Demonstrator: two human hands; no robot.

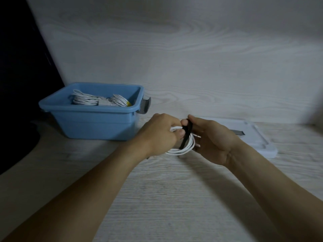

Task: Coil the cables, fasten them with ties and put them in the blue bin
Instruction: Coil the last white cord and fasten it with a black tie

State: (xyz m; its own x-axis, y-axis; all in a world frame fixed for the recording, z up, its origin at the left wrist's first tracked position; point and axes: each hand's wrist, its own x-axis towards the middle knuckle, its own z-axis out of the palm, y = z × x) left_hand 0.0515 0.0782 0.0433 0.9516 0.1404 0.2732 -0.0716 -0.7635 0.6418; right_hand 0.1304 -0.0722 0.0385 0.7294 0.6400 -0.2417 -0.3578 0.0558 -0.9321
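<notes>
No legible text or labels anywhere.

Pale, whitewashed wood-grain tabletop (pixel 157 198) across the whole lower half, fine streaks running left to right. Behind it, a matching pale wood-grain wall panel (pixel 174 49) with broad, swirling grain, rising from the table's far edge to the top of view. Dim, cool, bluish light throughout, brighter toward the upper right of the panel and fading to shadow low on the left. Large dark, near-black slanted shape (pixel 21 67) down the left edge, leaning against or standing before the panel, detail lost in darkness. Flat white plastic lid (pixel 262 142) with raised ridges lying on the table at the right, close to the wall.
</notes>
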